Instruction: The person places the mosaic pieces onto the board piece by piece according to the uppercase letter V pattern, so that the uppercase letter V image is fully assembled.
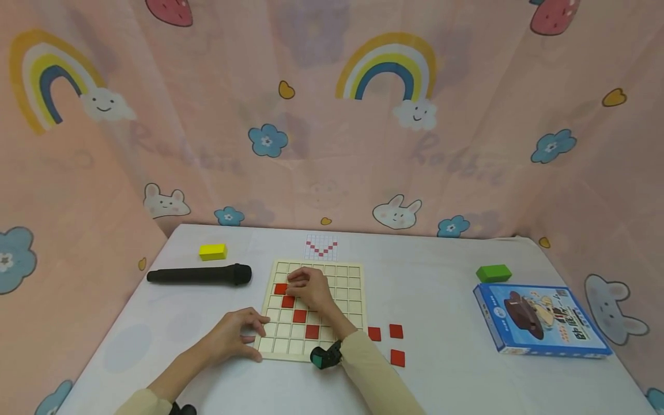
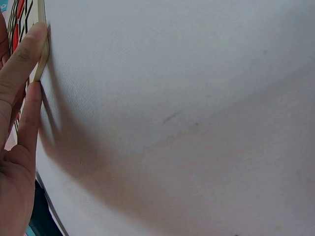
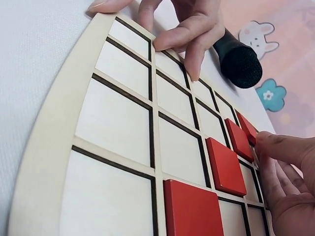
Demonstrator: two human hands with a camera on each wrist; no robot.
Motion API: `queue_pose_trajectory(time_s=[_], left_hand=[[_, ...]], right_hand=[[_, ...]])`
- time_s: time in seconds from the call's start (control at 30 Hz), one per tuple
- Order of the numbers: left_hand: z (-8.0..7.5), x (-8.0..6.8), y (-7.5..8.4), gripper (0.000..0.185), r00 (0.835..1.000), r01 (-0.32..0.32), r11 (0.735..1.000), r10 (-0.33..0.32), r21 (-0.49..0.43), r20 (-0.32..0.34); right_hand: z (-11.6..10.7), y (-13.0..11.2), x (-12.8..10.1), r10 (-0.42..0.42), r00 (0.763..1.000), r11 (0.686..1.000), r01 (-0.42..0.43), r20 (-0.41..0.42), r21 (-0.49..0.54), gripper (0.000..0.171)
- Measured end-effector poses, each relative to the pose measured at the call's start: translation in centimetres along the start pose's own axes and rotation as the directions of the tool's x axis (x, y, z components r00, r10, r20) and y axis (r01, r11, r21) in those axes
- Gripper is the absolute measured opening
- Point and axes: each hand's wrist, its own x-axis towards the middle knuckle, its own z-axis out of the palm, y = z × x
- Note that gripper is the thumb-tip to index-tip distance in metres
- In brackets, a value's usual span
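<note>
White desk (image 1: pixel 446 323) carries a wooden grid board (image 1: pixel 347 288). Left hand (image 1: pixel 236 334), its grip relaxed, steadies the board's near-left edge. Right hand (image 1: pixel 311 288) curls fingertips onto a red tile (image 1: pixel 280 289) on the board.

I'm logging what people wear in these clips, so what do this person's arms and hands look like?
Both hands are bare, with no gloves or rings visible. The left hand and right hand come out of long beige sleeves. A small black camera unit with a teal part is strapped at the right wrist; a dark unit shows at the left wrist.
</note>
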Motion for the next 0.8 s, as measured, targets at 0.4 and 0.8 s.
queue_pose_trajectory(time_s=[0.4,0.8], left_hand=[[0.0,0.0,0.2,0.035,1.000,-0.009,1.000,0.009,-0.007,0.001],[-0.1,0.0,0.2,0.035,1.000,-0.013,1.000,0.013,0.013,-0.001]], right_hand=[[0.2,0.1,0.2,-0.024,1.000,1.000,0.024,0.019,-0.001,0.020],[-1.2,0.1,0.1,-0.016,0.999,0.999,0.015,0.038,0.029,0.022]])
